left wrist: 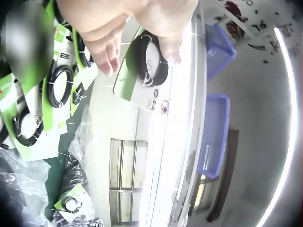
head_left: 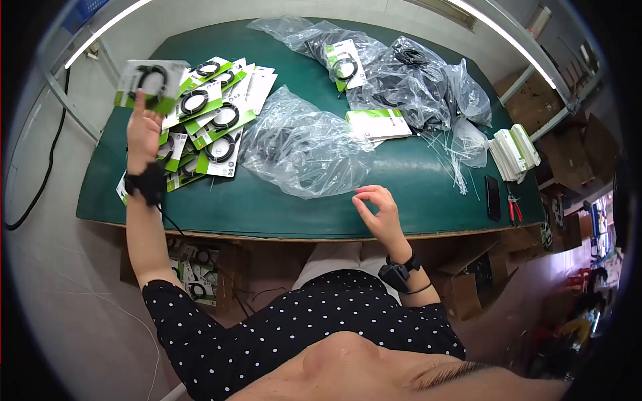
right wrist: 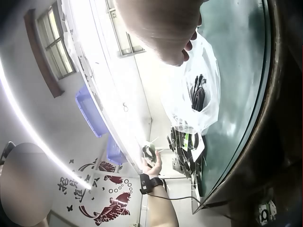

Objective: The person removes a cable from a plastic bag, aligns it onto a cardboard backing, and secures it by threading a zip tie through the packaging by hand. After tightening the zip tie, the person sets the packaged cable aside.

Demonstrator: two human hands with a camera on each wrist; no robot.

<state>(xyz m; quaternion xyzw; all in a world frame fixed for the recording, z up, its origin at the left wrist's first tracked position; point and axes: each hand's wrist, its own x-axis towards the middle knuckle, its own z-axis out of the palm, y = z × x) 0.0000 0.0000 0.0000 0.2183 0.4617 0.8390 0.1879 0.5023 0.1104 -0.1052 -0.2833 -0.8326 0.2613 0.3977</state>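
Note:
My left hand (head_left: pixel 144 134) grips a white-and-green card with a coiled black cable (head_left: pixel 152 81), held up at the left end of the table. In the left wrist view, thumb and fingers sit on either side of the coiled cable (left wrist: pixel 147 59). Beneath and beside this hand lies a heap of similar carded cables (head_left: pixel 214 127), overlapping one another. My right hand (head_left: pixel 380 210) hovers near the table's front edge, fingers loosely bent and holding nothing. Close to it spreads a crumpled clear plastic bag (head_left: pixel 301 154), with black cables showing inside in the right wrist view.
Further plastic bags of black cables (head_left: pixel 414 80) lie at the back right, with one carded cable (head_left: pixel 346 65) on them. A stack of cards (head_left: pixel 379 124), white ties (head_left: pixel 455 160), a card bundle (head_left: pixel 515 152), a phone (head_left: pixel 492 198) and red-handled pliers (head_left: pixel 514 209) lie rightward.

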